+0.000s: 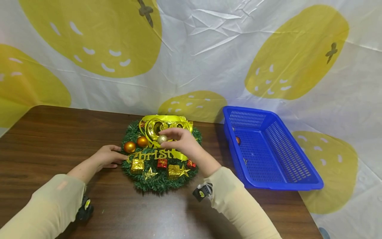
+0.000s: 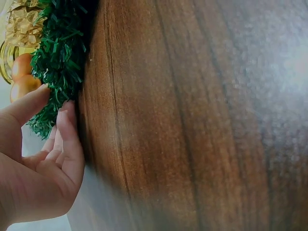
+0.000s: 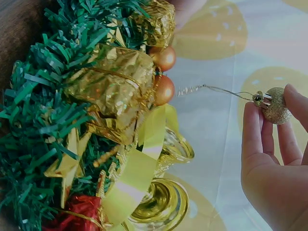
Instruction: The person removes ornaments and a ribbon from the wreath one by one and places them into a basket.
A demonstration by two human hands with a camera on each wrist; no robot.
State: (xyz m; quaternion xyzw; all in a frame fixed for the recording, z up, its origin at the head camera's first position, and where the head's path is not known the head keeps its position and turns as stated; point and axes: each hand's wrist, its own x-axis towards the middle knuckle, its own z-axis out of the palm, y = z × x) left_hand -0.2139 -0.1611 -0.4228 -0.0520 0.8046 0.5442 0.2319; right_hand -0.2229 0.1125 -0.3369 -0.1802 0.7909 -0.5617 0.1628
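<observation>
A green Christmas wreath (image 1: 159,187) lies on the table. It carries gold bells (image 1: 154,128), a yellow ribbon (image 3: 132,185), gold lettering (image 1: 155,155), shiny gift boxes (image 1: 137,166), gold stars (image 1: 150,173) and two orange balls (image 1: 129,147). Above the wreath, my right hand (image 1: 182,141) pinches a glittery gold Christmas ball (image 3: 276,107) between thumb and fingers. A thin hanging string (image 3: 221,89) trails from the ball's cap. At the wreath's left edge, my left hand (image 2: 45,168) grips the green tinsel, thumb above and fingers along the outer side.
Right of the wreath stands a blue plastic basket (image 1: 279,186) with a few small ornaments, among them an orange ball (image 1: 237,140), by its left wall. The brown wooden table (image 1: 59,132) ends at a white cloth (image 1: 203,66) printed with yellow fruit.
</observation>
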